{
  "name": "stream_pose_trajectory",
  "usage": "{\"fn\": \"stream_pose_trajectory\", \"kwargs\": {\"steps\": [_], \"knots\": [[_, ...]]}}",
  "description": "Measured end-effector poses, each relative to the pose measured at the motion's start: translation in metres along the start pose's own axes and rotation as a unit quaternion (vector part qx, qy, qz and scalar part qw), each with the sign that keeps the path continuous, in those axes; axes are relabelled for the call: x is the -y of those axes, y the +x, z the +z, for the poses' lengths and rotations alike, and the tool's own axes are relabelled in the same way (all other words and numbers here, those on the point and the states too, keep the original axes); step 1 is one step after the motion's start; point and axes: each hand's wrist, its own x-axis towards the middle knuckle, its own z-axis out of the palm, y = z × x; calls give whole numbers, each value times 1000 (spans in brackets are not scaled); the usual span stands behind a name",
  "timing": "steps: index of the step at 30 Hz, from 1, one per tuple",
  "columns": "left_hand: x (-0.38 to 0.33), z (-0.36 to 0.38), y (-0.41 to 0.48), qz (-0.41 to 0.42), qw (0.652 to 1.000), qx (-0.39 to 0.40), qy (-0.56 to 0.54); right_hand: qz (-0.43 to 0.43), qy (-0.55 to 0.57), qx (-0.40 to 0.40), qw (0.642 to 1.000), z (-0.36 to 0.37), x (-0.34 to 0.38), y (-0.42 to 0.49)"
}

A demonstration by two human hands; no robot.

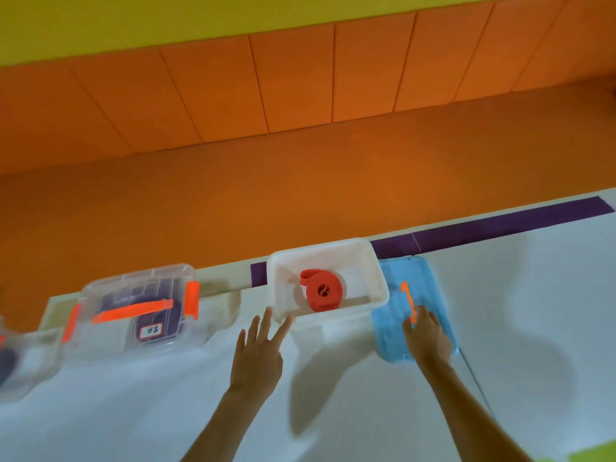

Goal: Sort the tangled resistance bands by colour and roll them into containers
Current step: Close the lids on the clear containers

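A rolled red band lies inside the open white box on the surface. The left hand, fingers spread apart, reaches the box's 7 o'clock corner. At the box's 3 o'clock, the right hand rests on a blue lid by its orange handle; whether it grips, I cannot tell. At 9 o'clock stands a closed clear box holding a purple band.

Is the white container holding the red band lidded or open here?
Open: the white container has no lid, the rolled red band lies exposed inside, and a blue lid lies beside it under the right hand.
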Motion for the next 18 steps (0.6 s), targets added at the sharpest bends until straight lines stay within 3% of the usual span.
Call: {"fn": "stream_pose_trajectory", "kwargs": {"steps": [11,18], "knots": [[-14,43,-33,-30,981,20,192,31,-17,59,998,8,-14,63],[-20,50,-41,-42,984,1,172,37,98,-29,994,-8,-19,81]]}}
